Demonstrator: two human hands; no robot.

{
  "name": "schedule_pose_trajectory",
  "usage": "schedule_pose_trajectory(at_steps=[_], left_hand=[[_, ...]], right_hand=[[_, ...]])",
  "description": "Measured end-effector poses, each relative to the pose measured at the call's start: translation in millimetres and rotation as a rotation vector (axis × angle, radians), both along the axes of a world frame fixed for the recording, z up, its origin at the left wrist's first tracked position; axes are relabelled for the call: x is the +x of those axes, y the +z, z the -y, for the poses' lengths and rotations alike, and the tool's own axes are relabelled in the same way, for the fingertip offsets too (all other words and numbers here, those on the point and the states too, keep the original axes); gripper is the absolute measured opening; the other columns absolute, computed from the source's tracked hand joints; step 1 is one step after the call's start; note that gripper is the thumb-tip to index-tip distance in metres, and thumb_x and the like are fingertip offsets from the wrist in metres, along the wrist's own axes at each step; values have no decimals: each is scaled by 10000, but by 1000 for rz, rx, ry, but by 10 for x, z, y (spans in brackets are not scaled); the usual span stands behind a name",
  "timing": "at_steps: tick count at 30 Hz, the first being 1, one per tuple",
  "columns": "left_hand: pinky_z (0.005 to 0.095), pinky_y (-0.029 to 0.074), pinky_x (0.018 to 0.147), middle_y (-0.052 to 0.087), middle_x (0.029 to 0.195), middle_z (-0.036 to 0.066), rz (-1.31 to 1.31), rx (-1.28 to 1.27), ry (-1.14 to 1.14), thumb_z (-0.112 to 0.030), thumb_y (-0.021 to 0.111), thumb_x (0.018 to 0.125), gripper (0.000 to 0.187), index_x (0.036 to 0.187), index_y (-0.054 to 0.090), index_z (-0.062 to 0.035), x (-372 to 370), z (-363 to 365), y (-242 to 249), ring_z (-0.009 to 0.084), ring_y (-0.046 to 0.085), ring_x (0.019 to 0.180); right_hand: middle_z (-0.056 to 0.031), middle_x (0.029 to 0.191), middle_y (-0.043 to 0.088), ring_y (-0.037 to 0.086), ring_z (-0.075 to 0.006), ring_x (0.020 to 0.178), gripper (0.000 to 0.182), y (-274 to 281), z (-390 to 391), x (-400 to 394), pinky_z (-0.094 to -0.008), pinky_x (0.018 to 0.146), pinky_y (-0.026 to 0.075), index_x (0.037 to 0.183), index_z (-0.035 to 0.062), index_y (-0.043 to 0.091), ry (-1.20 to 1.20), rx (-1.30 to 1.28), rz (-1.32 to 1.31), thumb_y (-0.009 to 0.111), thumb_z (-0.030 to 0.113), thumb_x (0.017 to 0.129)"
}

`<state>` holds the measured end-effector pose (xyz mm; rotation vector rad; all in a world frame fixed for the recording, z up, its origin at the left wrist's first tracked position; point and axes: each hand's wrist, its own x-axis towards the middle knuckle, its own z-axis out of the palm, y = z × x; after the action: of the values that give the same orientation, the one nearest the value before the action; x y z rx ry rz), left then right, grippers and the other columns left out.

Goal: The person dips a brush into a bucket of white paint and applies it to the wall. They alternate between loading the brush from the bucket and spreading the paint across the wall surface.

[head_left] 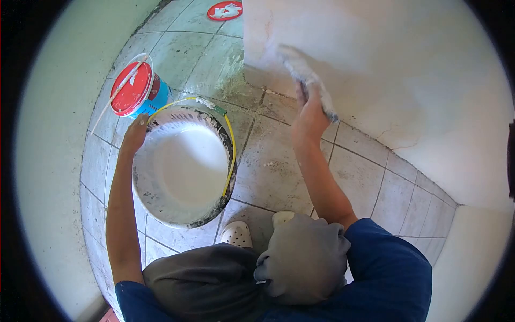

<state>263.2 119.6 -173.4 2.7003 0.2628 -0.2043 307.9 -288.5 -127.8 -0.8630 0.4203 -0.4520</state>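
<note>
My left hand (pixel 136 132) grips the upper left rim of a large bucket (pixel 140 185), beside the handle's end. White paint (pixel 194 161) fills its lower part, and dried splashes coat the rim. A yellow wire handle (pixel 233 145) with a green grip lies along the bucket's far and right side. My right hand (pixel 312 114) is closed around a paint-coated brush (pixel 296 65), slightly smeared by motion. The brush is held up close to the white wall (pixel 370 70), its far end overlapping the wall in this view.
A small blue paint tub (pixel 159 97) with a red lid (pixel 132 88) stands behind the bucket, a thin stick (pixel 119 90) lying across it. Farther off, another paint-smeared red lid (pixel 225 11) rests on the tiled floor (pixel 273 172). A green wall (pixel 53 161) runs along the left.
</note>
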Motion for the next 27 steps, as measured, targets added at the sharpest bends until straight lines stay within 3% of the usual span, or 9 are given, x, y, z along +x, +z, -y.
schedule_pose_trajectory(at_steps=[3,7,8,10,13,15,18,22,27], left_hand=[[423,367,896,500,1112,226,92,-37,-83,-349,223,937,481,1132,471,14,-26,-46,-50,395,464,1059],[422,378,888,498,1116,229,-16,7,25,-304,222,942,452,1156,454,19,-7,106,82,390,466,1066],[423,381,888,498,1116,229,-21,-1,11,-291,221,944,442,1163,449,18,2,40,27,390,468,1064],[427,385,891,498,1122,228,2,31,-54,-269,221,945,427,1177,438,16,22,-138,-94,392,472,1061],[431,388,901,494,1142,226,15,91,-126,-249,222,946,415,1192,425,17,38,-189,-195,396,478,1057],[433,389,906,488,1162,226,-59,84,-58,-242,222,946,412,1194,419,22,33,-76,-51,396,480,1060],[426,372,926,481,1177,229,-95,79,-69,-279,227,945,436,1171,438,28,32,-43,10,393,459,1095],[401,313,984,442,1245,232,-5,45,-21,-382,216,937,531,1210,442,14,32,-124,-112,374,396,1180],[409,331,960,470,1205,227,-20,-60,-13,-350,217,942,497,1193,451,9,60,-130,-177,371,423,1148]], right_hand=[[-140,1005,572,594,-194,889,209,-428,28,-137,-241,796,518,965,-107,543,17,-49,-116,563,45,823],[-124,986,578,598,-186,864,187,-1266,241,43,-238,793,518,938,-99,552,-65,-180,-330,568,33,806],[-113,952,587,603,-173,813,176,-1299,308,164,-228,735,515,934,-83,561,-107,-128,-241,573,32,803],[-90,885,605,613,-148,712,155,-1141,410,325,-209,620,508,927,-53,580,-188,-24,-64,582,30,796],[-119,955,582,600,-177,841,165,-298,465,239,-249,789,521,906,-97,560,-172,20,-38,576,21,792],[-125,1013,565,588,-182,897,198,347,508,65,-253,781,526,977,-85,543,-149,-41,79,558,28,815],[-111,1007,571,580,-161,904,192,761,599,-64,-235,756,512,998,-64,555,-107,22,246,539,44,840],[-100,983,581,586,-154,878,180,619,602,-264,-230,748,496,987,-59,565,-56,-159,200,524,51,851],[-77,964,591,581,-147,862,192,-268,560,-332,-235,760,485,990,-55,578,152,-241,-109,544,60,840]])
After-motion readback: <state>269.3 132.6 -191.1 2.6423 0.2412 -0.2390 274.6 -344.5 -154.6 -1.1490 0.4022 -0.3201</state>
